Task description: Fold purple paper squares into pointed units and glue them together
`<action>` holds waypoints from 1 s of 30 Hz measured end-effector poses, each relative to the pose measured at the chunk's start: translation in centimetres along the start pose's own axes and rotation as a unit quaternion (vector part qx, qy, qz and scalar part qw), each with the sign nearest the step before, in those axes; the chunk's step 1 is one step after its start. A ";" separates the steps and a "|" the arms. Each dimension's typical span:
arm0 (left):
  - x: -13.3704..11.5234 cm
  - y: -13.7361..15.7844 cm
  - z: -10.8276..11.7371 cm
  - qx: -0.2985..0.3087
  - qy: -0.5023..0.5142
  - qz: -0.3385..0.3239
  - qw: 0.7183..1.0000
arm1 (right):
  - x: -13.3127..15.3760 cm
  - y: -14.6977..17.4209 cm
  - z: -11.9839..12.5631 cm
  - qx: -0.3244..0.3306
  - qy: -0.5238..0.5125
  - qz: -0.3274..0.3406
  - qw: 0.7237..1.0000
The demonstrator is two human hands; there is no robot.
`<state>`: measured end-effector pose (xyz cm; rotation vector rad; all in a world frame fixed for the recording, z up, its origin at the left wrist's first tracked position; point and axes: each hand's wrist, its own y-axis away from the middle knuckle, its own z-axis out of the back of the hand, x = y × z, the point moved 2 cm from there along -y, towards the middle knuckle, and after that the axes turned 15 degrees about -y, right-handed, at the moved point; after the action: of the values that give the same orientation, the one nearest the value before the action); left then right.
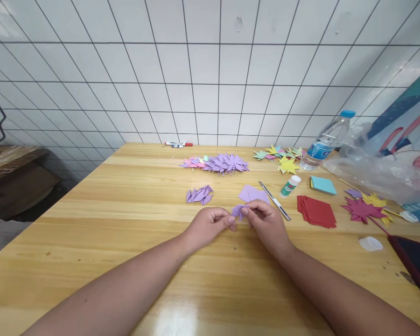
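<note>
A small folded piece of purple paper (236,211) is held up just above the wooden table, between my two hands. My right hand (269,226) pinches its right side with thumb and forefinger. At its left edge my left hand (210,226) has thumb and fingertips closed on it, the fingers partly hiding the fold. Behind my right hand lie flat purple paper squares (252,192), with a utility knife (275,200) slanting beside them. Several folded purple paper pieces (199,195) lie in a small group beyond my left hand.
Purple paper leaves (227,163) and yellow and green ones (287,165) lie along the back. At right stand a glue stick (290,185) and a water bottle (324,144). Red paper squares (317,212), a blue stack (322,185), a plastic cup (370,243) and markers (178,144) lie around.
</note>
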<state>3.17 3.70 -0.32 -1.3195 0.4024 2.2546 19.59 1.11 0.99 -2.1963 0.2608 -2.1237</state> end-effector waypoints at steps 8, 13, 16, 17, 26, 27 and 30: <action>-0.6 0.8 0.5 -0.046 -0.150 -0.081 0.984 | -0.3 -0.1 -0.1 0.042 0.003 -0.062 0.997; -0.4 0.7 0.7 -0.070 -0.115 -0.051 0.990 | -0.5 -0.2 0.2 0.033 -0.058 -0.088 0.994; 0.2 0.4 0.5 -0.047 -0.083 -0.009 0.995 | -0.6 -0.3 0.2 0.019 -0.072 -0.081 0.994; 0.4 0.3 0.4 -0.042 -0.069 -0.002 0.997 | -0.6 -0.2 0.2 0.020 -0.069 -0.077 0.994; 0.2 0.2 0.6 -0.104 -0.078 -0.041 0.991 | -0.6 -0.1 0.0 0.036 -0.024 -0.081 0.996; -0.2 0.4 0.7 -0.110 -0.103 -0.063 0.987 | -0.6 -0.1 0.1 0.038 -0.025 -0.086 0.995; -0.9 0.8 0.9 -0.117 -0.137 -0.115 0.977 | -0.6 -0.1 0.1 0.048 -0.047 -0.096 0.993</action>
<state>2.49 3.21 0.95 -1.0761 -0.1104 2.2905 19.65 1.33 0.37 -2.3414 -0.0605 -2.0664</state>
